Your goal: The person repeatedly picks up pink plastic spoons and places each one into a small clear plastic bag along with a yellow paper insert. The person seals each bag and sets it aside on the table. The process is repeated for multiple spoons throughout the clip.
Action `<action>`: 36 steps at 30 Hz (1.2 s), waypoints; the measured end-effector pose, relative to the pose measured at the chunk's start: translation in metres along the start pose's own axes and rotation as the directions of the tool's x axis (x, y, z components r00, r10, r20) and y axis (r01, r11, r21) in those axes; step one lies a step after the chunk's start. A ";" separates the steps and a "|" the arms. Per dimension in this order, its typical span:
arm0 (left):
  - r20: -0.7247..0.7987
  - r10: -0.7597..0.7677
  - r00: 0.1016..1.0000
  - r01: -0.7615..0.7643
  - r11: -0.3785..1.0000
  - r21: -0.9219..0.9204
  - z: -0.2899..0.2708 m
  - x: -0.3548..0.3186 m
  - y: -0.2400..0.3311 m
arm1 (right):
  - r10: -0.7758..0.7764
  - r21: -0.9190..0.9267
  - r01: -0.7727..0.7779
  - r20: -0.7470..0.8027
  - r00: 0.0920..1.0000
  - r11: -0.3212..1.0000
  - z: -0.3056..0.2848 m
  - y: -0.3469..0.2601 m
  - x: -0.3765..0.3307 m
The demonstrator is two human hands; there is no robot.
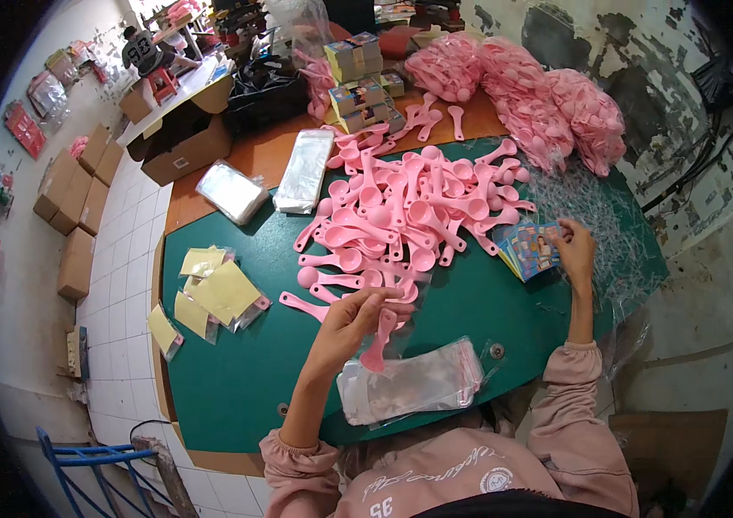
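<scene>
My left hand (351, 321) is closed on a clear plastic bag (402, 335) above the front of the table. A pink measuring spoon (377, 347) shows in or against that bag; which one, I cannot tell. At the right, my right hand (577, 249) pinches the edge of a fanned stack of colourful printed cards (525, 252). Between my forearms lies a stack of empty clear bags (410, 384). A large heap of pink spoons (418, 207) covers the table's middle, just beyond my left hand.
Several bagged packs with yellowish cards (224, 293) lie at the left of the green table (289, 363). Two bundles of clear bags (304, 171) rest farther back. Card stacks (356, 86), bulging bags of pink spoons (522, 99) and an open carton (181, 147) stand behind. Plastic strands (595, 224) spread at right.
</scene>
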State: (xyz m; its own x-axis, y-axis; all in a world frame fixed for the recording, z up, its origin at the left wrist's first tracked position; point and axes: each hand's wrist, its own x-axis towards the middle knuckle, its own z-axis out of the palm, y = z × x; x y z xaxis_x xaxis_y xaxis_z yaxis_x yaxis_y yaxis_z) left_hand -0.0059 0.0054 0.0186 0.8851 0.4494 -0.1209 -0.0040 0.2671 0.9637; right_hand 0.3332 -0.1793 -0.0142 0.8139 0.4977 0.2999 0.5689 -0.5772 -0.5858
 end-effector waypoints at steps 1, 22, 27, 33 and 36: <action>-0.011 0.019 1.000 -0.019 1.000 -0.013 0.002 0.002 -0.001 | -0.002 0.003 0.002 0.005 1.000 1.000 -0.001 -0.003 0.000; 0.152 0.035 0.988 -0.088 0.929 0.358 0.017 0.010 0.003 | -0.612 0.543 0.331 0.489 0.622 0.771 -0.026 -0.179 -0.058; 0.168 0.174 0.970 -0.228 0.890 0.394 0.013 0.011 -0.006 | -0.593 0.523 0.288 0.641 0.488 0.802 -0.024 -0.177 -0.057; 0.254 -0.038 0.966 -0.069 0.915 0.398 0.007 0.006 0.005 | -0.612 0.575 0.234 0.652 0.447 0.784 -0.013 -0.176 -0.066; 0.287 0.000 0.958 -0.136 0.880 0.455 0.009 0.001 0.011 | -0.622 0.618 0.179 0.639 0.453 0.766 -0.019 -0.174 -0.063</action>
State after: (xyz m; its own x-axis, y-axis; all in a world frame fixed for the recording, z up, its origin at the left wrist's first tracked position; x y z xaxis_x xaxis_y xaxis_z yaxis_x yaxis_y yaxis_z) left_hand -0.0006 0.0009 0.0309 0.9814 0.1858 -0.0476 0.0878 -0.2142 0.9728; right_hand 0.1852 -0.1220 0.0831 -0.0611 0.9980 0.0188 0.5081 0.0473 -0.8600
